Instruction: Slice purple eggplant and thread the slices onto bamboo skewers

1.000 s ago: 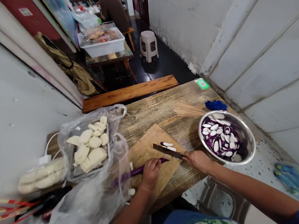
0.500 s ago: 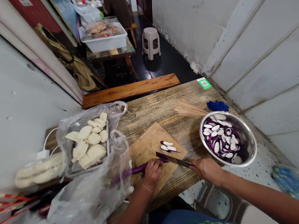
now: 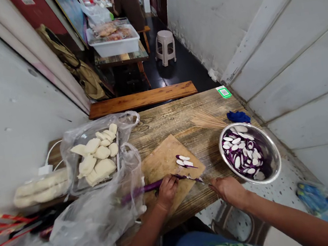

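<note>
Left hand (image 3: 167, 189) curls down over a long, slender purple eggplant (image 3: 153, 186); the right hand (image 3: 230, 191) is closed round the handle of a thin metal knife (image 3: 191, 178), its blade seen nearly edge-on. Beneath everything spreads a brown wood-grain table (image 3: 163, 121). Beyond it, a white rectangular plastic tub (image 3: 116, 47) holds bagged orange-pink food. At the table's right side, a round shiny steel bowl (image 3: 279, 163) contains white oval slices with purple skin; at its left, a plastic-wrapped rectangular metal tray (image 3: 118, 154) bears pale chunks. On the tan cutting board (image 3: 154, 165), the eggplant lies roughly crosswise, its right end angled slightly away from the person, its left end under clear plastic. Smallest are several cut slices (image 3: 184, 159) beyond the blade.
</note>
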A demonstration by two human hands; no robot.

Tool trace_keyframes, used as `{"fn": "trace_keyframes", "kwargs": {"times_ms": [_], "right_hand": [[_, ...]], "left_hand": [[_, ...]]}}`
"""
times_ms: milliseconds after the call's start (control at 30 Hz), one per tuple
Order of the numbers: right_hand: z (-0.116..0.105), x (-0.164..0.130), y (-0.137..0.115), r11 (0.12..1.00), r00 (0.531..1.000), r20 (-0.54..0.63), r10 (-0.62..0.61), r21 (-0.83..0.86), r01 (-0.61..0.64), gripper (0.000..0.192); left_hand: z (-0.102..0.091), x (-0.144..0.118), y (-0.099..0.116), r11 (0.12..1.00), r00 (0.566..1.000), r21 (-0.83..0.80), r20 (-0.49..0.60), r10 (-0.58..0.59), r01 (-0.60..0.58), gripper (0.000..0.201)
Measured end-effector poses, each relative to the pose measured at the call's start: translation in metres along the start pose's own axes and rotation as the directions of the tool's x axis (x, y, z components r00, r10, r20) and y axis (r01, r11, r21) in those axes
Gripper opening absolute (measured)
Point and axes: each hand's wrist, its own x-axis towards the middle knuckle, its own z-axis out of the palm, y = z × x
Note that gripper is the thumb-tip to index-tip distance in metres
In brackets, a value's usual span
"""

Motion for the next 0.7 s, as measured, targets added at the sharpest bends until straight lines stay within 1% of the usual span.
{"fn": "trace_keyframes", "kwargs": {"times_ms": [133,267,333,433,533,700], "right_hand": [[0.007,0.018,-0.005,1.0,1.0,0.009,-0.012,-0.009,0.013,0.03],[0.008,0.029,-0.006,0.999,0.999,-0.007,0.034,-0.004,-0.034,0.032],[0.005,0.025,-0.005,0.999,0.999,-0.012,0.045,-0.008,-0.045,0.032],[-0.001,0.012,-0.004,1.0,1.0,-0.007,0.005,-0.026,-0.005,0.031],[-0.003,0.002,-0.004,0.998,0.999,0.008,-0.044,-0.051,0.044,0.03],[0.0,0.0,-0.002,0.994,0.997,0.012,-0.07,-0.078,0.071,0.028]], "left_hand": [[-0.005,0.003,0.002,1.0,1.0,-0.007,-0.005,-0.008,0.008,0.019],[-0.012,0.003,0.005,1.0,1.0,-0.006,0.003,-0.007,0.007,0.021],[-0.012,0.0,0.004,0.999,1.0,-0.036,-0.004,0.005,-0.005,0.02],[-0.009,-0.006,0.002,0.999,1.0,-0.052,-0.006,0.0,0.0,0.019],[-0.004,-0.01,0.0,1.0,1.0,-0.026,-0.004,0.002,-0.002,0.019],[-0.004,-0.015,0.0,0.999,1.0,0.034,0.006,-0.002,0.002,0.021]]}}
